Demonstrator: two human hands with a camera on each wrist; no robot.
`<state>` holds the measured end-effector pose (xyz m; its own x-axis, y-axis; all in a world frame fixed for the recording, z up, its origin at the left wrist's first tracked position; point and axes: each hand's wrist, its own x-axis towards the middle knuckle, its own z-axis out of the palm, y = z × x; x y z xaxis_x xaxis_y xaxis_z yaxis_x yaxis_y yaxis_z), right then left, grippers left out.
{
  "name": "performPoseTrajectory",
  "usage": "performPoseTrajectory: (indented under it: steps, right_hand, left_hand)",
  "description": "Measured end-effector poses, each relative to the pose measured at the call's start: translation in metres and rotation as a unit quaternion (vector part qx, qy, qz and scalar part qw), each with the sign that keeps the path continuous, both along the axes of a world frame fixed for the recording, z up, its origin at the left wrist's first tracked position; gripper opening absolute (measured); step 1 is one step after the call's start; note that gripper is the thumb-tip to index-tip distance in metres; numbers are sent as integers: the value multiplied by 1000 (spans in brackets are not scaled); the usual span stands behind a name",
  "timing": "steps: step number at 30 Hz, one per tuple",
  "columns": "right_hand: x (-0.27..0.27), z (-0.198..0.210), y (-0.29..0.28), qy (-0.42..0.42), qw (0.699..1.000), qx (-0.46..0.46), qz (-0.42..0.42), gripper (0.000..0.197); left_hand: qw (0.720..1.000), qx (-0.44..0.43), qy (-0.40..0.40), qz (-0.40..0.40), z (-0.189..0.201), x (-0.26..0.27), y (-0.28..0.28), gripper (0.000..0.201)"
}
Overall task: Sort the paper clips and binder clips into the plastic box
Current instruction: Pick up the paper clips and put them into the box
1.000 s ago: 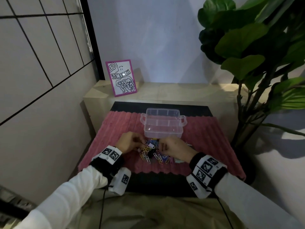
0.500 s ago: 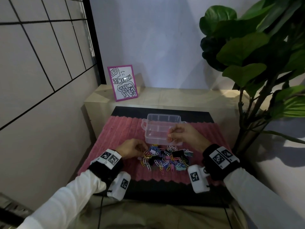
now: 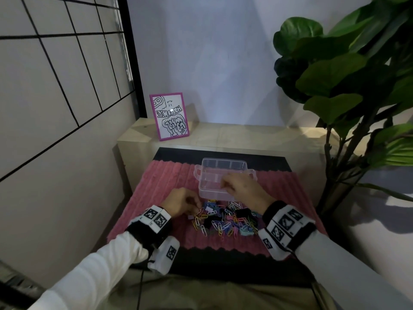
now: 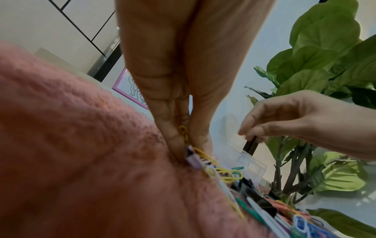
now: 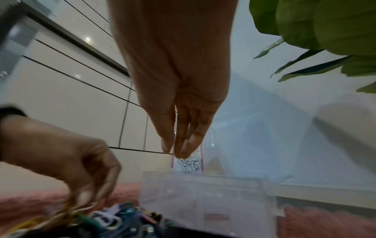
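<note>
A clear plastic box (image 3: 223, 162) with dividers stands on a pink ribbed mat (image 3: 169, 180). Just in front of it lies a heap of coloured paper clips and binder clips (image 3: 225, 220). My left hand (image 3: 194, 205) is at the heap's left edge. In the left wrist view its thumb and finger pinch a yellow paper clip (image 4: 183, 132) beside a purple binder clip (image 4: 193, 158). My right hand (image 3: 223, 184) hovers over the box's front half with its fingertips (image 5: 183, 149) pressed together. A small dark piece, seemingly a black binder clip (image 4: 251, 145), hangs under them above the box (image 4: 252, 164).
The mat lies on a black tabletop (image 3: 223, 153), with a pale wooden shelf (image 3: 245, 133) behind it. A pink-framed drawing (image 3: 170, 116) leans at the shelf's left end. A large leafy plant (image 3: 335, 74) crowds the right side, and a gridded wall panel stands on the left.
My right hand left the heap and rose over the box, where it now sits slightly further left. My left hand has stayed at the heap's left edge.
</note>
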<state>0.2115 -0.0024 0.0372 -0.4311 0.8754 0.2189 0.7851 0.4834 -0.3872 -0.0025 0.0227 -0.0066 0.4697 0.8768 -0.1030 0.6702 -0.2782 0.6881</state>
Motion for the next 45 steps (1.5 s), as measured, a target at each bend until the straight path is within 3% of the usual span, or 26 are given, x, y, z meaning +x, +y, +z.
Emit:
performPoseTrajectory:
  steps: [5,8,11,15,20,23,27,31,37,41,45]
  right_hand:
    - [-4,-6,-29,-74,988,-101,89,10]
    - [-5,-14,-35,-138,974,-146,105,26]
    - [-7,-24,-37,-174,969,-133,119,36]
    - [-10,-29,-38,-170,973,-96,122,22]
    - [-9,-28,-36,-147,979,-61,125,9]
    - [-5,-32,-35,-104,985,-63,124,10]
    - [3,-32,-29,40,991,-105,69,7]
    - [11,-30,-25,149,977,-155,-11,6]
    - [26,-32,-21,253,946,-177,-95,10]
    - [34,-23,-14,335,919,-170,-122,12]
    - [32,-14,11,352,912,-160,-134,13]
  left_hand:
    - [994,-25,-92,46,1,-6,2,25]
    - [992,-47,-116,34,2,-8,1,22]
    - [992,-66,-107,6,0,-8,2,18]
    - [994,-58,-94,-10,0,-7,3,24]
    - [981,-84,-171,19,5,-5,2,24]
    - [976,-89,-196,27,7,-6,4,25]
    - [974,-82,-207,38,12,-3,6,23]
    - [967,-72,-240,48,23,9,13,24]
    - [967,16,-245,66,45,35,36,16]
    - [988,59,-132,60,45,50,47,11]
    - [995,87,-34,17,42,45,43,22]
